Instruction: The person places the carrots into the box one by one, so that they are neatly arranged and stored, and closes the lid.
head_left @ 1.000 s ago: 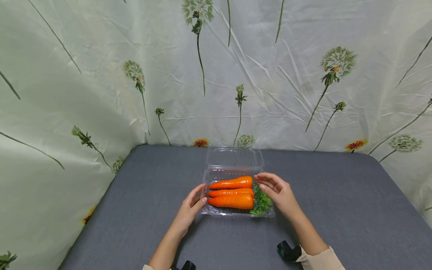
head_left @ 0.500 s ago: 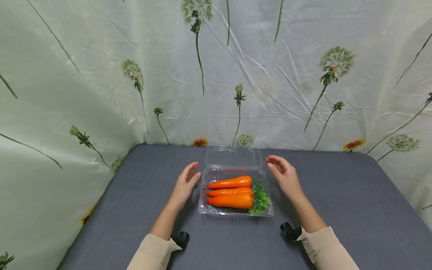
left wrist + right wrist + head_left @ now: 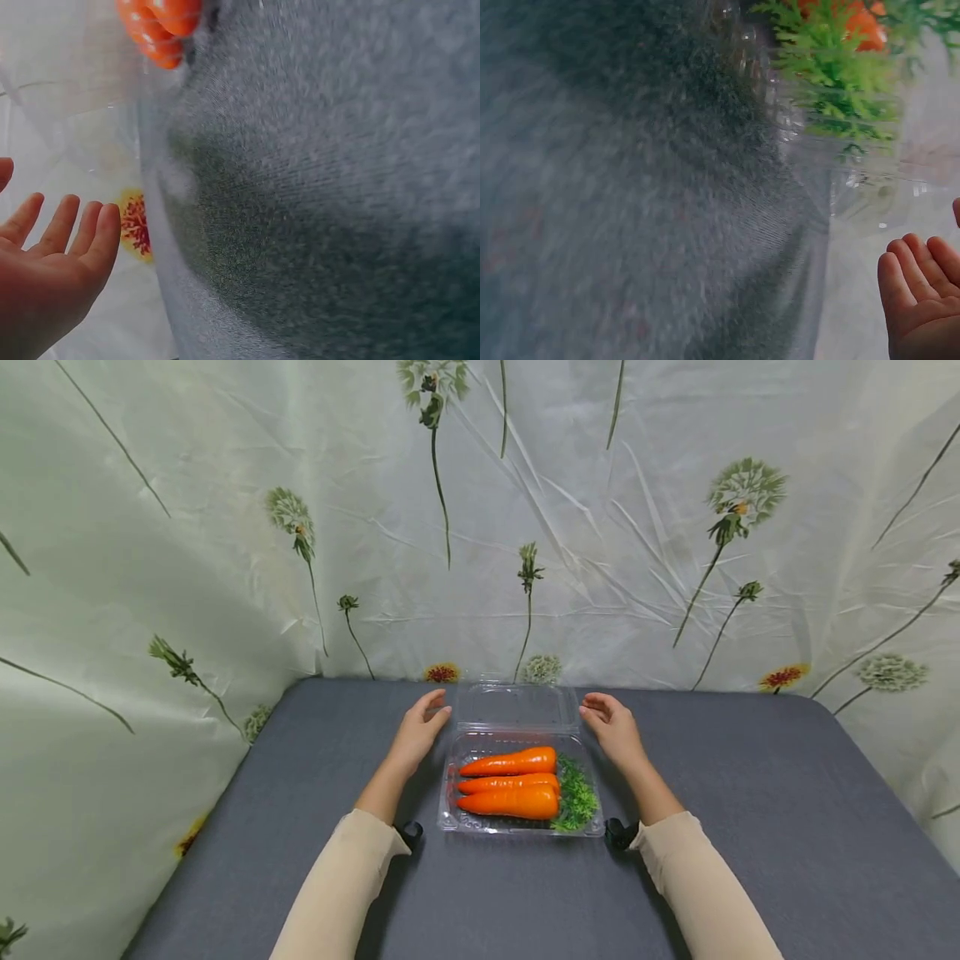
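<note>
A clear plastic clamshell box [image 3: 521, 832] sits on the table with its lid [image 3: 517, 707] swung back toward the curtain. Three orange carrots [image 3: 510, 802] lie side by side in its base, tips to the left. Green leaves [image 3: 576, 793] fill the right end. My left hand [image 3: 417, 732] is beside the lid's left edge, fingers relaxed, holding nothing. On the other side, my right hand [image 3: 615, 732] has its fingertips right at the lid's right edge. Both wrist views show loosely extended fingers, the left hand [image 3: 60, 262] and the right hand [image 3: 926, 292].
A grey cloth covers the table [image 3: 750, 793]. Behind and to the left hangs a pale curtain [image 3: 600, 527] printed with dandelions, meeting the table's far edge. Dark wrist devices show at both cuffs, such as the right one [image 3: 621, 833].
Both hands have left the sides of the box's base and moved forward, first apart, then inward to either side of the lid. The carrots and leaves stay in place.
</note>
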A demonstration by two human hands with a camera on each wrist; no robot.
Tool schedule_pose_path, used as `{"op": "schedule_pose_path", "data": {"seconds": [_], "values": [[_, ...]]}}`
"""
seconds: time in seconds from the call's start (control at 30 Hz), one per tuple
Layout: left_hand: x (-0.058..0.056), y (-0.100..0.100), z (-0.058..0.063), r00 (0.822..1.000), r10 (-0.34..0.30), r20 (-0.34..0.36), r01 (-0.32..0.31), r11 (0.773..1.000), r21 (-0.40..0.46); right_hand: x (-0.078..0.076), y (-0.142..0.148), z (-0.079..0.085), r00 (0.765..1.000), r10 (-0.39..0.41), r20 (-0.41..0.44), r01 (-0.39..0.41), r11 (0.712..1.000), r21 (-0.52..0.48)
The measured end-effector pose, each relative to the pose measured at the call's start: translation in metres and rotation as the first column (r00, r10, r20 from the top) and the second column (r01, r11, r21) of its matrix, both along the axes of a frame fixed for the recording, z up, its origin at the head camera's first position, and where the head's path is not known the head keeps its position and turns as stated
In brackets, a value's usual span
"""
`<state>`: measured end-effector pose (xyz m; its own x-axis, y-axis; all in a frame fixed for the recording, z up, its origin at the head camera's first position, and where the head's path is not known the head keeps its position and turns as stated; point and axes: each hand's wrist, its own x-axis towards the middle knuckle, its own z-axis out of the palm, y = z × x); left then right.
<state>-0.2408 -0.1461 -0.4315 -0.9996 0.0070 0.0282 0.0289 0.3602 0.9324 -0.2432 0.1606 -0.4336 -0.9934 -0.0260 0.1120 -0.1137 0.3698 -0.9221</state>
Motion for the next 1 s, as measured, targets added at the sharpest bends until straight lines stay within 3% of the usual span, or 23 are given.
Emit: {"op": "schedule_pose_path", "data": {"seconds": [0.2,0.33,0.43,0.53,0.57,0.67,0.77,0.8,1.0], "values": [[-0.013,0.007,-0.002,0.998,0.002,0.057,0.004,0.995,-0.098,-0.010,-0.003,-0.007,0.995,-0.025,0.101,0.022,0.999,0.026],[-0.016,0.012,0.000,0.993,0.005,0.119,0.016,0.985,-0.172,-0.015,-0.003,-0.013,0.985,-0.026,0.173,0.027,1.000,-0.002],[-0.020,0.015,-0.001,0.989,0.009,0.147,0.018,0.983,-0.181,-0.015,-0.004,-0.014,0.978,-0.034,0.204,0.041,0.999,-0.029],[-0.026,0.013,-0.007,0.992,0.011,0.123,0.008,0.988,-0.153,-0.016,-0.005,-0.014,0.978,-0.037,0.206,0.047,0.998,-0.046],[-0.035,0.008,-0.020,0.997,-0.014,0.072,0.022,0.994,-0.111,-0.016,-0.006,-0.014,0.979,-0.037,0.203,0.048,0.997,-0.053],[-0.038,0.006,-0.023,0.999,-0.020,0.040,0.023,0.997,-0.078,-0.017,-0.007,-0.012,0.979,-0.041,0.201,0.060,0.994,-0.088],[-0.035,0.008,-0.018,1.000,-0.012,0.021,0.013,0.999,-0.050,-0.017,-0.008,-0.009,0.981,-0.042,0.191,0.070,0.987,-0.141],[-0.027,0.012,-0.005,0.998,0.018,0.055,-0.014,0.997,-0.069,-0.017,-0.008,-0.008,0.981,-0.046,0.189,0.078,0.984,-0.163],[-0.021,0.017,0.011,0.998,0.039,0.040,-0.039,0.999,-0.005,-0.017,-0.007,-0.003,0.991,-0.057,0.125,0.088,0.962,-0.258]]}}
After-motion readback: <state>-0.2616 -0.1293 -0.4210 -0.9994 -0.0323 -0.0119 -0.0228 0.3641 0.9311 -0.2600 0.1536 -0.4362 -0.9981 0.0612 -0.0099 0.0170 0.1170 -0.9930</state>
